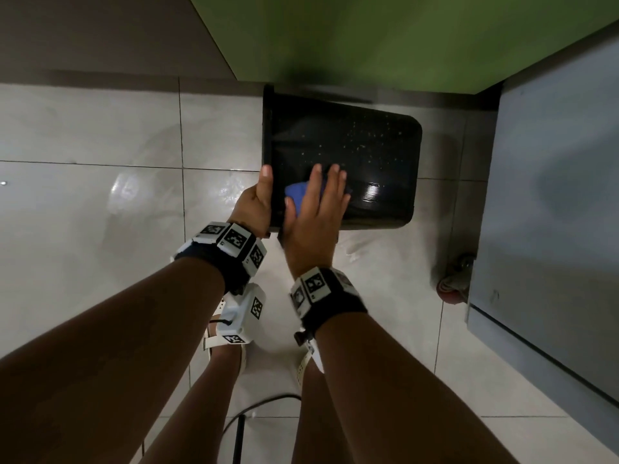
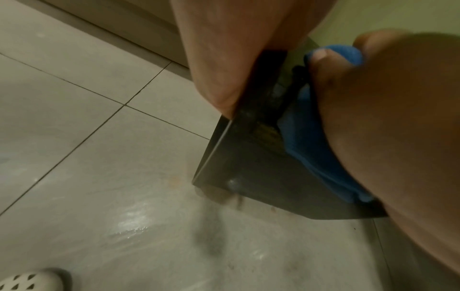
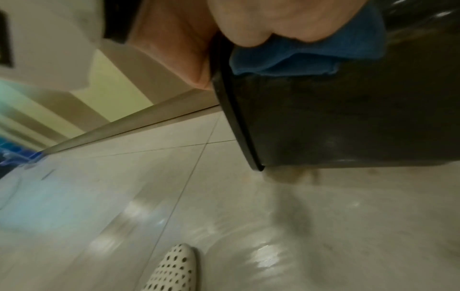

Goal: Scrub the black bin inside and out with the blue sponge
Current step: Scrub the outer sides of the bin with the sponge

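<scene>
The black bin (image 1: 368, 145) is held tipped on its side above the tiled floor, its open mouth to the left and its base to the right. My left hand (image 1: 259, 199) grips the rim at the near left corner, thumb on the outside. My right hand (image 1: 318, 202) lies flat on the bin's upward-facing outer wall, fingers straight, pressing the blue sponge (image 1: 296, 192) against it. In the left wrist view the sponge (image 2: 311, 147) sits between my right palm and the bin wall (image 2: 236, 167). In the right wrist view it (image 3: 298, 59) bulges out under the palm.
The floor tiles (image 1: 100, 145) are wet and shiny. A green panel (image 1: 368, 35) rises behind the bin. At the right stands a grey cabinet (image 1: 552, 195) on a caster (image 1: 455, 283). My white perforated shoe (image 3: 174, 271) and a dark cable (image 1: 254, 406) are below.
</scene>
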Demonstrator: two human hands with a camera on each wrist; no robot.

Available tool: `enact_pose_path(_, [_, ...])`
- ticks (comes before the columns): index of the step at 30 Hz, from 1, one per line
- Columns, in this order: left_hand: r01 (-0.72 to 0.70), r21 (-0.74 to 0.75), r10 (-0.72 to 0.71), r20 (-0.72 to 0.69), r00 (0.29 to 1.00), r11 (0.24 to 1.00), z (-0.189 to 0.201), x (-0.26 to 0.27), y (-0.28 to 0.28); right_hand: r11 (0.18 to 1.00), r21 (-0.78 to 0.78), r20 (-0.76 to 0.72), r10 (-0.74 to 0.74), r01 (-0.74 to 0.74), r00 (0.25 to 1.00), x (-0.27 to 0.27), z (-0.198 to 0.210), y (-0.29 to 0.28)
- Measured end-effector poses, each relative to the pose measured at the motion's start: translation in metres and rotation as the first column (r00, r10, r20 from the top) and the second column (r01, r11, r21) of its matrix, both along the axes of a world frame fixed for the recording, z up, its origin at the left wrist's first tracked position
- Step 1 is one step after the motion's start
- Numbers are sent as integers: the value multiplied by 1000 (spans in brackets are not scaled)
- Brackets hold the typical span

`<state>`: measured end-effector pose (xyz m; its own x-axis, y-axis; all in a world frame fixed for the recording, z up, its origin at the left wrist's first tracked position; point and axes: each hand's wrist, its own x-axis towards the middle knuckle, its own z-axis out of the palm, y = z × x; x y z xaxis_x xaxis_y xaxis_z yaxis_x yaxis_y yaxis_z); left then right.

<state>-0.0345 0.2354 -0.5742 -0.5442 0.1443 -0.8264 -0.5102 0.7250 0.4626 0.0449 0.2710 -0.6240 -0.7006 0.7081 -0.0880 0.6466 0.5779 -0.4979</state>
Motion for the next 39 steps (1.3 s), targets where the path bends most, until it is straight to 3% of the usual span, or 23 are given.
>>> enact_pose_path(2, [32,-7,-32,3,999,999,-1,0,-2,995,-57,19,-82,83,996,5,1,20])
enact_pose_path(4, [53,-20,-54,-6,999,998,0,1,-3,961,-99,46,-253,257,966,12,-1,45])
enact_pose_path(7, [61,-27,-62,-11,998,998,-1,1,-3,920,7,71,-392,393,917,25,-6,81])
enact_pose_path(12, [49,-24,-50,-29,998,999,-9,-1,-6,772,-87,167,-612,630,773,25,-5,103])
enact_pose_path(13, [28,-13,-29,-26,999,1000,-10,0,-6,781,-48,156,-610,623,777,22,-4,99])
enact_pose_path(15, [1,4,-1,-21,1000,1000,-12,0,-6,860,54,114,-509,507,853,18,-2,78])
enact_pose_path(18, [-18,23,18,-18,1000,1000,-13,0,-7,982,27,105,-187,185,977,13,0,34])
enact_pose_path(20, [-31,45,32,-14,999,999,-11,0,-7,1000,10,106,6,-7,994,5,2,11])
enact_pose_path(23, [-23,89,24,-15,1000,996,-9,-2,-7,988,5,113,155,-157,981,-17,4,2])
enact_pose_path(27, [-21,159,28,-41,999,987,-11,-1,-9,971,12,149,233,-237,961,-52,12,22])
enact_pose_path(33, [29,80,-22,-83,996,996,-12,-4,-10,984,-46,204,177,-171,963,-99,20,48])
enact_pose_path(39, [-69,96,76,-77,994,993,-13,-2,-4,973,-74,158,227,-218,961,-57,17,25])
